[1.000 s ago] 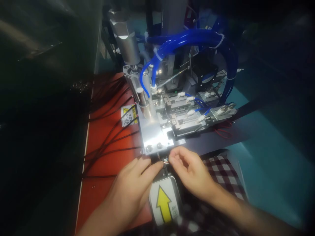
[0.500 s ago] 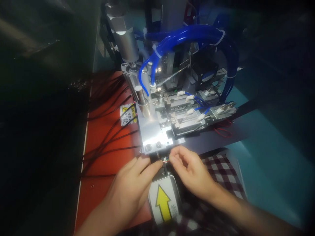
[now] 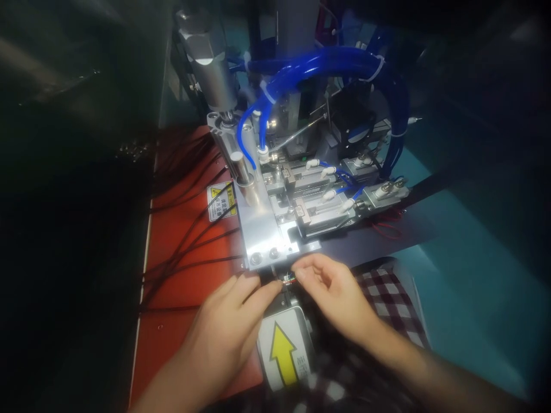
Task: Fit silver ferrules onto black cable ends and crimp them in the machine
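My left hand [image 3: 230,321] and my right hand [image 3: 333,292] meet just below the front edge of a metal machine plate [image 3: 262,232]. Between their fingertips sits a small wire end with coloured strands [image 3: 288,280]. Each hand is closed in a pinch on it, the left from the left side, the right from the right. A white label with a yellow arrow [image 3: 284,347] lies directly under the hands, pointing toward the machine.
The machine carries blue air hoses [image 3: 318,66], a silver cylinder [image 3: 210,63] and small pneumatic slides [image 3: 327,203]. Several black cables [image 3: 189,241] cross the orange surface [image 3: 172,338] at left, near a yellow warning sticker [image 3: 221,201]. A checked cloth [image 3: 387,298] lies at right.
Both hands keep their pinch on the wire end. The view has shifted slightly, so the machine sits a little further left and higher in the picture.
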Motion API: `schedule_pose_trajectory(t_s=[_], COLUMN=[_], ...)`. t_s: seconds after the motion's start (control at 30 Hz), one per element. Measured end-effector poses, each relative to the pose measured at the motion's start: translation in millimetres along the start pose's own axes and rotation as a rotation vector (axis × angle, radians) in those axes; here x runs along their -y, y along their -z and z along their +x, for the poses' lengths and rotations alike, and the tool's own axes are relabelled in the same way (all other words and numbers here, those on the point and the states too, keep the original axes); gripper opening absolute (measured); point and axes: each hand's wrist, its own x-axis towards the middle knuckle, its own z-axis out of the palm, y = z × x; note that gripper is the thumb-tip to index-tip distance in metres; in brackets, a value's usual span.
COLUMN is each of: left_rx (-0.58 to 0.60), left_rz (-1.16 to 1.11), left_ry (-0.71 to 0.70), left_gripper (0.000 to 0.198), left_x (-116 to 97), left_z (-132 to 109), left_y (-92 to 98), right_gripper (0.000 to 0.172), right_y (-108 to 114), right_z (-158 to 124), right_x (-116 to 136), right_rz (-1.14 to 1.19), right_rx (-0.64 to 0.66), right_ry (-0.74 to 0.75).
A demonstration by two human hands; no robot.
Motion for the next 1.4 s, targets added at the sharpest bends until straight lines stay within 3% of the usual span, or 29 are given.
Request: schedule_pose_trajectory(t_s=[0.5, 1.13, 1.4], left_rx=[0.005, 0.021, 0.006], left_rz=[0.002, -0.006, 0.012], left_ry=[0.018, 0.024, 0.012], left_gripper=[0.032, 0.032, 0.031], left_x=[0.5, -0.3, -0.6], left_z=[-0.3, -0.4, 0.9], left_y=[-0.1, -0.2, 1.4], right_gripper=[0.015, 0.017, 0.017], right_y=[-6.3, -5.1, -4.0], right_z=[-0.7, -1.0, 0.3], right_x=[-2.1, -5.3, -6.1], right_rz=[-0.089, -0.153, -0.065], right_rx=[0.007, 0.012, 0.044], right_ry=[0.113, 0.098, 0.033])
